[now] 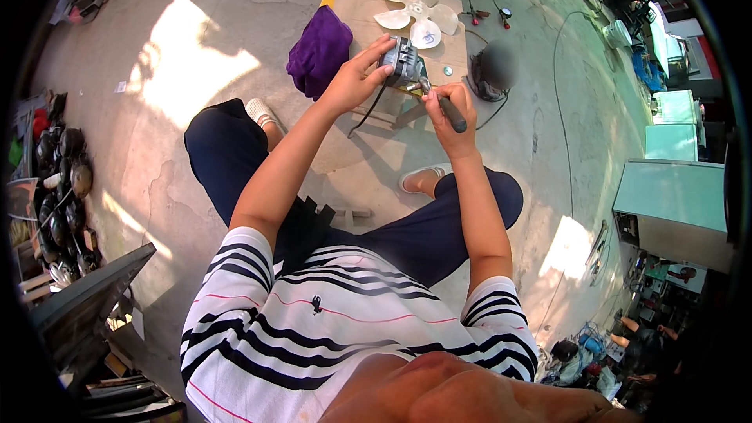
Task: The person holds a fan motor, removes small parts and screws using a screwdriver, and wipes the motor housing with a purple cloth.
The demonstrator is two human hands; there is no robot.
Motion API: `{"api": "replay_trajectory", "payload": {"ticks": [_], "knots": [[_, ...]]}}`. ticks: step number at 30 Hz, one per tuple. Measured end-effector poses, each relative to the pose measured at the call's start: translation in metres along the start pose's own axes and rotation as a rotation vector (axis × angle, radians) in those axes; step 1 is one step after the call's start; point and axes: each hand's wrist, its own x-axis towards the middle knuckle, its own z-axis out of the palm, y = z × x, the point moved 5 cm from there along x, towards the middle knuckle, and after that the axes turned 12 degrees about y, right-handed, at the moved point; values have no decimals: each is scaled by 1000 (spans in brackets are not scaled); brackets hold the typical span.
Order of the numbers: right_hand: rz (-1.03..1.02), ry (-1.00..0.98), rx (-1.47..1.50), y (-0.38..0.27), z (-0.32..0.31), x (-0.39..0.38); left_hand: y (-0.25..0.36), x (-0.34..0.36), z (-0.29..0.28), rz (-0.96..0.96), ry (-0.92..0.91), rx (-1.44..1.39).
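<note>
Striped shirt (337, 309) is filling the foreground; beyond it, the left hand (362, 77) is clasping a boxy grey electric motor (403, 59) at the surface's (356, 1) near edge, while the right hand (452, 116) is gripping a dark-handled tool (454, 116). Its metal casing is suggesting a heavy, stiff body, probably favouring a hold around the sides, clear of the black cable (375, 105).
</note>
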Motion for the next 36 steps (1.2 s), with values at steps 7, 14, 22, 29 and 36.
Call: {"api": "replay_trajectory", "payload": {"ticks": [7,14,22,29,36], "knots": [[618,29,242,30,4,-4,-2,0,0,14,-1,-19],[168,181,88,-22,-23,-19,24,-13,-10,86,260,204],[-277,-68,9,-71,-28,-44,60,-59,18,-357,14,-287],[-361,-134,-12,-75,-22,-50,71,-75,16,-402,-118,-302],[-401,-179,-40,-82,-27,-52,69,-79,9,-523,-181,-296]]}}
